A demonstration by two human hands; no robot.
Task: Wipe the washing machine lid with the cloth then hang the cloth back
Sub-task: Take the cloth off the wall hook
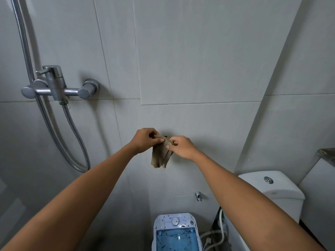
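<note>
A small brown cloth (pixel 160 156) hangs against the grey tiled wall at arm's length, its lower part drooping free. My left hand (pixel 145 141) pinches its top edge from the left and my right hand (pixel 182 146) pinches it from the right. A dark bit of a hook or holder shows just behind the cloth's top, mostly hidden by my fingers. Far below, at the bottom of the view, stands the small washing machine (pixel 175 221), white with a blue see-through lid (pixel 176 240) that carries dark specks.
A chrome shower mixer (pixel 58 86) with a metal hose (pixel 76 134) is fixed to the wall at the left. A white toilet cistern (pixel 272 187) stands at the right, with a small wall tap (pixel 198 196) and white hoses (pixel 217 234) beside the machine.
</note>
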